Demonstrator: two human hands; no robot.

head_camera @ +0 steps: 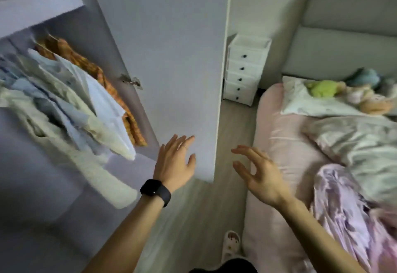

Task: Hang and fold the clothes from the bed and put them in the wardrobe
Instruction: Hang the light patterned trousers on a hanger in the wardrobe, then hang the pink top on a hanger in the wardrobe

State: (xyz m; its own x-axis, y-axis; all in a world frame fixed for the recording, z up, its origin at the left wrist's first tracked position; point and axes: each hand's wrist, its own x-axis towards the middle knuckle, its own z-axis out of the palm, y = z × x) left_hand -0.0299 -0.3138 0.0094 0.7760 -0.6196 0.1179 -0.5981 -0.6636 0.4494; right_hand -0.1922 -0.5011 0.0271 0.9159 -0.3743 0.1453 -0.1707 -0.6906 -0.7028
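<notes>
Pale cotton, motion-blurred: hanging clothes fill the wardrobe left of the wardrobe door. They are cut off at the left frame edge, and single garments are hard to tell apart.
Orange patterned garment, nearest the door, mostly hidden behind white shirts.
Metal hinge at the door's inner edge, blurred.
Left hand, dark wristwatch on its wrist: fingers straight and spread before the door's lower corner, holding nothing. Whether it touches the door cannot be told.
Slipper on the floor below the door, its heel hidden by a dark shape at the bottom edge.
Wood-look floor: an open strip between the door's edge and the bed.
White drawer unit behind the door, its left side hidden by the door's edge.
Right hand over the strip's bed side, right of the door: fingers apart, loosely curved, empty.
Bed, right of the door: lilac satin garment crumpled on it, running out at the bottom frame edge. Duvet and soft toys lie beyond, the toys blurred.
</notes>
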